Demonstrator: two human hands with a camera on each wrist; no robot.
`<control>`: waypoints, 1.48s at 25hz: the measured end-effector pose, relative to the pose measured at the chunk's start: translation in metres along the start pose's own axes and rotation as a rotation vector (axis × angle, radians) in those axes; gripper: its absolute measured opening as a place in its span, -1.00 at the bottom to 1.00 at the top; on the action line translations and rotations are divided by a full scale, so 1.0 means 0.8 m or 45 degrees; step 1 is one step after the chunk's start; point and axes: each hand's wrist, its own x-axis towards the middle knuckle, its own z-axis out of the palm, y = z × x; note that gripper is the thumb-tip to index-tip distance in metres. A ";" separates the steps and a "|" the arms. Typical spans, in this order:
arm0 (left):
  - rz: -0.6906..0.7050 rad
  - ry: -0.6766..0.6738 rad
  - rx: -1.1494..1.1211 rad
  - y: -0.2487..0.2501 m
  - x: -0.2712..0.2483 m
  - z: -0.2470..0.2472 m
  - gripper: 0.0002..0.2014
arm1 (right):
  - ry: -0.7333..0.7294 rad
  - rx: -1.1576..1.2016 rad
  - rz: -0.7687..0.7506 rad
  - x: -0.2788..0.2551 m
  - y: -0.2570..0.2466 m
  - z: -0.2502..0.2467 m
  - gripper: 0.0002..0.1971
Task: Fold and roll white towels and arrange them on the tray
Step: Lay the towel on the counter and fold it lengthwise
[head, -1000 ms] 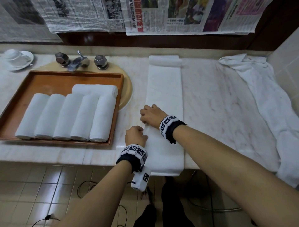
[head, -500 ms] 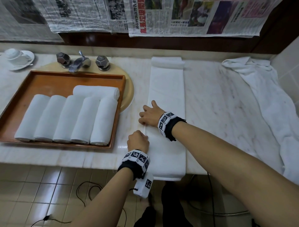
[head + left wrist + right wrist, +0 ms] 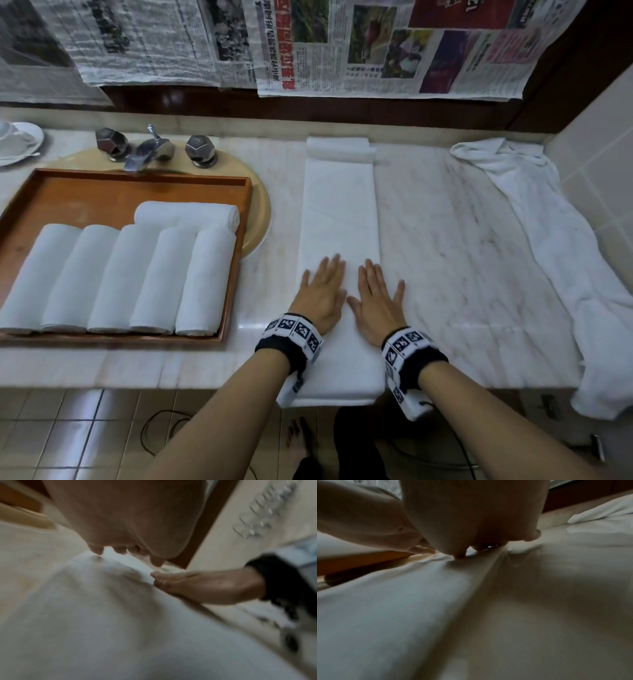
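Observation:
A long folded white towel (image 3: 339,212) lies lengthwise on the marble counter, its far end doubled over and its near end hanging over the front edge. Both hands press flat on it side by side, fingers straight: my left hand (image 3: 323,291) on the left half, my right hand (image 3: 376,298) on the right half. The wrist views show each palm (image 3: 130,520) (image 3: 474,515) low over the cloth with fingertips down on it. A wooden tray (image 3: 68,192) at the left holds several rolled white towels (image 3: 150,277), with one more roll (image 3: 186,214) lying crosswise behind them.
A loose crumpled white towel (image 3: 555,240) trails along the counter's right side to the front edge. A faucet (image 3: 147,150) with two knobs and a beige basin sit behind the tray. A cup and saucer (image 3: 17,140) stand far left. Newspapers hang on the back wall.
Both hands gripped the towel's left edge with curled fingers. They have since let go, spread flat and moved onto the towel's top side by side.

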 end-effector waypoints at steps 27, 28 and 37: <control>-0.186 -0.343 0.303 -0.033 0.133 -0.050 -0.36 | -0.197 0.000 0.004 0.106 0.020 -0.062 -0.33; -0.188 -0.290 0.271 -0.025 0.128 -0.054 -0.36 | -0.172 -0.003 -0.014 0.095 0.015 -0.062 -0.34; -0.361 -0.150 0.177 -0.044 -0.045 -0.001 -0.41 | -0.193 -0.007 0.116 -0.023 0.065 -0.021 -0.33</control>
